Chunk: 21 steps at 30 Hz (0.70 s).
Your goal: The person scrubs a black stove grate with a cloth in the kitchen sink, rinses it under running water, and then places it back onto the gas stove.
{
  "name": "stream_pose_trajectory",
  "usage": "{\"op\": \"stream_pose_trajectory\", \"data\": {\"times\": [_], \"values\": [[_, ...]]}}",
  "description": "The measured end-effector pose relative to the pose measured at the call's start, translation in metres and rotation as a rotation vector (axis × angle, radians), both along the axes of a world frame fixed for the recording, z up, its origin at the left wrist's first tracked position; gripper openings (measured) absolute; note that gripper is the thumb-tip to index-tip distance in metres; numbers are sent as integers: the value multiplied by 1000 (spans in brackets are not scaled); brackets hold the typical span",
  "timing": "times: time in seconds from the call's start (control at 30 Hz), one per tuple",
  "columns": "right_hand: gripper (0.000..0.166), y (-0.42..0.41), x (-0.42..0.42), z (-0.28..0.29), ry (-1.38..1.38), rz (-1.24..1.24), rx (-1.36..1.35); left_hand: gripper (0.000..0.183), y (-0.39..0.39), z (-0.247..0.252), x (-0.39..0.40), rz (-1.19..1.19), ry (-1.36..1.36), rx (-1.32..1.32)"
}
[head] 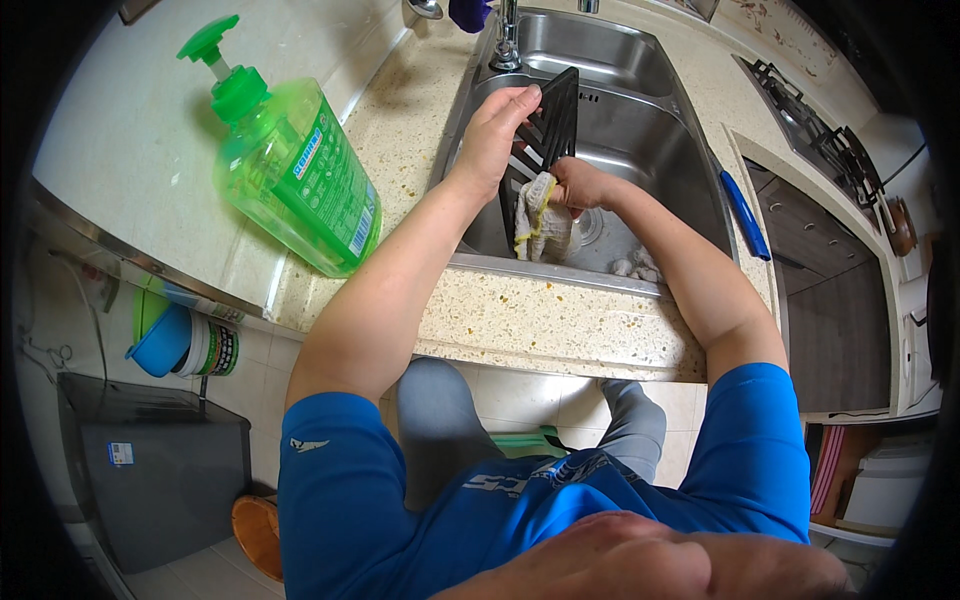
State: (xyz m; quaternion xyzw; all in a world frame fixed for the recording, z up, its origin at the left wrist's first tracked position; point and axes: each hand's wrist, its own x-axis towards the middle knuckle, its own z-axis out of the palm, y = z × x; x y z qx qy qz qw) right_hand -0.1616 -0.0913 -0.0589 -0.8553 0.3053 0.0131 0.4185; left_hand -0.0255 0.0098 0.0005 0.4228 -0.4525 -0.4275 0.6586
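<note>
Over the near basin of a double stainless-steel sink (645,157), a black slatted rack or grate (559,112) stands tilted up on edge. My left hand (499,131) grips its upper left edge, thumb near the top. My right hand (585,184) is closed on a whitish cloth with yellow edging (544,217), which lies against the lower part of the slats. Part of the rack is hidden behind the hand and cloth. Down in the basin, near the drain, sits a crumpled whitish piece (637,266), perhaps another cloth or scourer.
A large green pump bottle (300,180) stands on the speckled counter (525,315) left of the sink. The faucet (508,37) rises at the sink's back left. A blue-handled tool (744,214) lies along the right rim. A gas hob (810,127) is farther right.
</note>
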Motion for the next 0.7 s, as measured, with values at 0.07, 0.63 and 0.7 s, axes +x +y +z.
{"op": "stream_pose_trajectory", "data": {"times": [0.07, 0.63, 0.7], "values": [[41, -2, -2, -1, 0, 8, 10, 32, -1, 0, -1, 0, -2, -3], [33, 6, 1, -4, -98, -76, 33, 30, 0, 0, 4, -10, 133, -15], [27, -1, -2, -3, 2, 53, -175, 27, -5, -2, 3, -7, 110, -16]]}}
